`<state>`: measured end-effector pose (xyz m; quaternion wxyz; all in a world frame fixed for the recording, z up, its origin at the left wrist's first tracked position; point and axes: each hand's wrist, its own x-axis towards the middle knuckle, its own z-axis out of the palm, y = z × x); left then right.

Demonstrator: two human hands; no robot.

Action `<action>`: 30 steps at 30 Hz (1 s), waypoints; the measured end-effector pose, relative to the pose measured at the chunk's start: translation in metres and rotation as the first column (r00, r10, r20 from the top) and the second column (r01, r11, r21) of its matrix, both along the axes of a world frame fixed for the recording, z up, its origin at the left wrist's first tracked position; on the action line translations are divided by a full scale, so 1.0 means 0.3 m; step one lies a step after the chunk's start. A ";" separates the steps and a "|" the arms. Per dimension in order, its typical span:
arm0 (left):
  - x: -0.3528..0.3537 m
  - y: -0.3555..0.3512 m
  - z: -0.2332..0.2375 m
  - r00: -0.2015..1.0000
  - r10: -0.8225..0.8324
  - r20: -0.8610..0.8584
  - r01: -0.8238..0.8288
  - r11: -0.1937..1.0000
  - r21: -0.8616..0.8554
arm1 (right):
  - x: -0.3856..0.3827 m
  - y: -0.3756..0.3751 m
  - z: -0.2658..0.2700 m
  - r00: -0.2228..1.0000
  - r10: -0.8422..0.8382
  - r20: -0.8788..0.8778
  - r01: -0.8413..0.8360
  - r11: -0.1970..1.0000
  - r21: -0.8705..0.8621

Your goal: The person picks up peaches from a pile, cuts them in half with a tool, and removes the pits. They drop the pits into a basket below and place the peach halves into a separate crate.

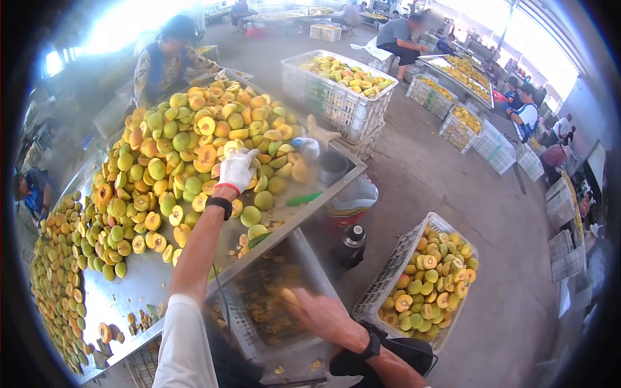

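Observation:
My left hand (237, 169), in a white knitted glove with a red cuff, reaches onto a big heap of halved yellow-green peaches (187, 139) on a metal table (304, 213). Its fingers curl down among the fruit, and what they grip is hidden. Bare and smeared by motion, my right hand (323, 315) is closed above a white crate (301, 258) below the table edge. Whatever is in its fingers is too blurred to name. Dark brownish scraps (262, 294) lie in that crate. A green-handled object (303, 198) rests near the table corner.
A crate of peach halves (381, 284) stands on the floor at right, beside a dark bottle (352, 242). Stacked crates (336, 97) stand behind the table. A grey cup (333, 167) and a spare glove (318, 132) sit at its corner. A person (165, 64) works across the heap.

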<state>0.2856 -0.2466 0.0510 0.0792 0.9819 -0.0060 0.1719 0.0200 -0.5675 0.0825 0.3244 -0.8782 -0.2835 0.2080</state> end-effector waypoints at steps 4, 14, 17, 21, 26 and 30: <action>-0.020 -0.009 -0.010 0.999 0.013 -0.036 -0.010 0.998 0.063 | -0.005 -0.004 0.025 0.992 -0.100 0.081 0.097 0.995 0.037; -0.522 -0.114 0.173 0.956 -0.293 -0.015 0.041 0.187 -0.982 | -0.020 0.018 0.149 0.924 -0.343 0.166 0.235 0.855 0.462; -0.700 -0.215 0.278 0.941 -0.339 0.014 -0.001 -0.042 -0.999 | -0.037 0.049 0.195 0.917 -0.347 0.197 0.198 0.824 0.531; -0.861 -0.315 0.359 0.926 -0.370 0.074 -0.016 -0.234 -0.972 | -0.061 0.062 0.218 0.909 -0.326 0.261 0.149 0.837 0.527; -0.929 -0.345 0.356 0.933 -0.347 0.097 0.029 -0.197 -0.980 | -0.094 0.077 0.280 0.890 -0.308 0.337 0.152 0.896 0.418; -0.948 -0.370 0.378 0.941 -0.312 0.136 0.058 -0.245 -0.968 | -0.099 0.098 0.289 0.858 -0.349 0.376 0.217 0.911 0.350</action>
